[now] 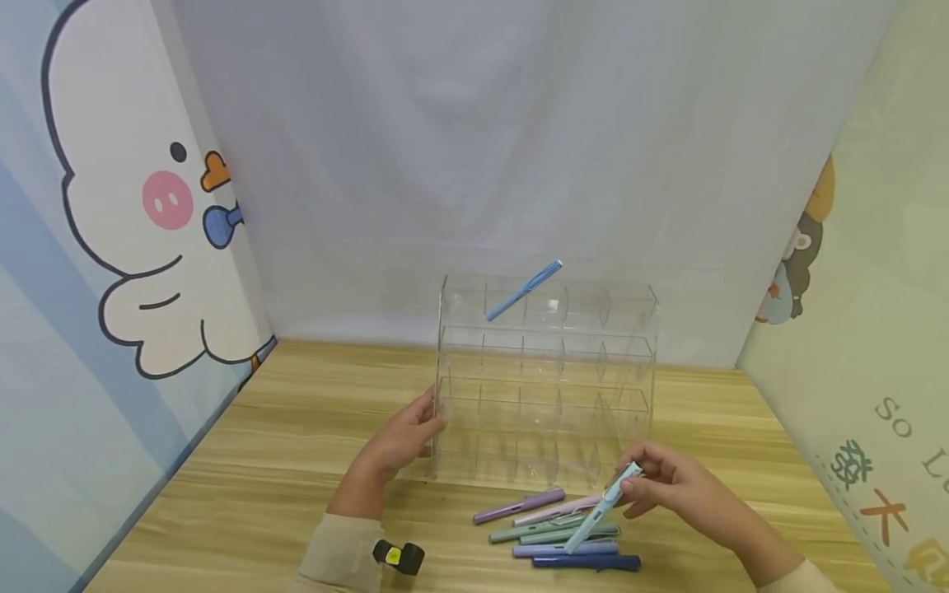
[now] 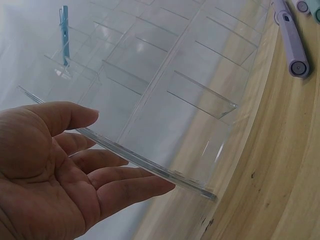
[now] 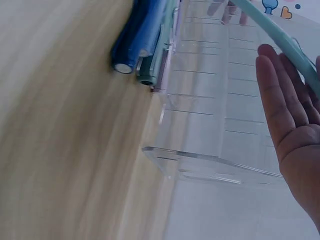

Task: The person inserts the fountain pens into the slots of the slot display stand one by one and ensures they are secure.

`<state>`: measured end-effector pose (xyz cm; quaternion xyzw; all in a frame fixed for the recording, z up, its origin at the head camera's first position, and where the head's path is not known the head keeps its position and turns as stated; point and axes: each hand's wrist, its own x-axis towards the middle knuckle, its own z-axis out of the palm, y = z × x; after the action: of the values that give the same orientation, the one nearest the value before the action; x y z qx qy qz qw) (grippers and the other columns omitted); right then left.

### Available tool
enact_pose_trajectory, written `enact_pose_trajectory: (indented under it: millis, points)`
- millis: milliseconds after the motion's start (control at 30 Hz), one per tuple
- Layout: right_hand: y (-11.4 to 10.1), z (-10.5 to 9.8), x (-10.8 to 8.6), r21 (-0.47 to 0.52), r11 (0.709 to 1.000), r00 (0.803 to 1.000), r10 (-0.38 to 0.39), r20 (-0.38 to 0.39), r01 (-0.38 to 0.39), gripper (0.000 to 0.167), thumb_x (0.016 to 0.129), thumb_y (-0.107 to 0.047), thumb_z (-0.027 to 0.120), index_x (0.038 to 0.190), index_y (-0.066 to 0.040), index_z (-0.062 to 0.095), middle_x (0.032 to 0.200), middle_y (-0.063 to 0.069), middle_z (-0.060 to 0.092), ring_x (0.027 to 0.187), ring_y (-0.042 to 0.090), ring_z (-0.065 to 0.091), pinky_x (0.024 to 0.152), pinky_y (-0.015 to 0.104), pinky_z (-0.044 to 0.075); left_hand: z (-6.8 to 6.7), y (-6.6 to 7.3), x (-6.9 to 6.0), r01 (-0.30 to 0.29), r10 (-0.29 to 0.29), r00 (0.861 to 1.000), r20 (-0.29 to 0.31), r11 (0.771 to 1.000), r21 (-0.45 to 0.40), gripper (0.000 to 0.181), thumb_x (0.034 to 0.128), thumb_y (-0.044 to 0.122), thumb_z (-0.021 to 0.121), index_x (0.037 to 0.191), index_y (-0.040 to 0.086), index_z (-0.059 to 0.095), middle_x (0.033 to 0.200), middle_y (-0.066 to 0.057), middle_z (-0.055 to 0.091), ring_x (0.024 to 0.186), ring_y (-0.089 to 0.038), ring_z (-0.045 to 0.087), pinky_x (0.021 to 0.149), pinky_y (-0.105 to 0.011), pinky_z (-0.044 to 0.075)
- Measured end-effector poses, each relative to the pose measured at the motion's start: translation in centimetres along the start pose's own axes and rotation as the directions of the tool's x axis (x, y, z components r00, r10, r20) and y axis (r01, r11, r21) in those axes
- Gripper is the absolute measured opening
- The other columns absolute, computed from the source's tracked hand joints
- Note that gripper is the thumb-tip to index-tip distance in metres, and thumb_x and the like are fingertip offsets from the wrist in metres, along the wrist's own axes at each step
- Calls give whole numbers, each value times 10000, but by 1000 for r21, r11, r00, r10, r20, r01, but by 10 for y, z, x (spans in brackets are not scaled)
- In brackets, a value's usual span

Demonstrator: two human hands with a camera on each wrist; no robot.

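A clear acrylic rack point(image 1: 544, 403) with several tiers of compartments stands on the table. One blue pen point(image 1: 524, 290) leans in its top tier, also visible as a light blue pen point(image 2: 65, 35) in the left wrist view. My left hand point(image 1: 400, 436) is at the rack's left side, its fingers extended along the side panel's edge in the left wrist view. My right hand point(image 1: 675, 486) pinches a pale aqua pen point(image 1: 602, 511), held slanted over the loose pens. In the right wrist view, this pen point(image 3: 277, 36) crosses the fingers of my right hand point(image 3: 295, 120).
Several loose pens lie in front of the rack, among them a purple pen point(image 1: 519, 506), green ones and a dark blue pen point(image 1: 586, 562). A black strap piece with a yellow label point(image 1: 399, 557) is by the left cuff. Printed curtains surround the wooden table point(image 1: 296, 412).
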<state>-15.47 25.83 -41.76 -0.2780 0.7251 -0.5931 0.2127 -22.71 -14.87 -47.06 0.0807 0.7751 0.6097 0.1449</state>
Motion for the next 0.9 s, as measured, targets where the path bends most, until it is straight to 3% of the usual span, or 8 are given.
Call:
enact_pose_trajectory:
  millis: [167, 367, 567, 900]
  points:
    - [-11, -8, 9, -34, 999, 994, -21, -104, 17, 224, 1033, -66, 473, 1250, -17, 492, 1082, 133, 672, 990, 316, 693, 812, 477, 572, 0, -1, 1, -12, 12, 1000, 3, 1000, -3, 692, 1023, 323, 530, 1593, 273, 140, 1615, -98, 261, 1441, -368, 312, 1016, -561, 447]
    - [-28, -21, 23, -95, 993, 972, -87, -220, 67, 317, 1018, -68, 514, 1317, 18, 451, 1116, 78, 688, 958, 270, 703, 783, 453, 586, 0, -1, 2, -7, 7, 1000, 5, 1000, -2, 694, 1023, 333, 528, 1593, 279, 135, 1613, -91, 267, 1445, -366, 306, 1023, -567, 441]
    - [-49, -38, 34, -167, 984, 964, -95, -250, 54, 374, 1018, -111, 534, 1353, 24, 440, 1110, 118, 678, 951, 260, 704, 795, 448, 583, 1, 0, 0, 5, -5, 1000, 1, 1000, -9, 682, 1019, 338, 537, 1585, 318, 157, 1610, -65, 282, 1443, -349, 317, 1031, -562, 437]
    - [-83, -69, 53, -246, 961, 938, -194, -288, 123, 373, 1019, -101, 529, 1378, -39, 446, 1102, 48, 709, 929, 235, 719, 782, 414, 591, 1, -1, 0, 0, 0, 1000, -1, 1000, -8, 685, 1012, 353, 547, 1581, 329, 166, 1609, -63, 283, 1439, -355, 322, 1020, -553, 448]
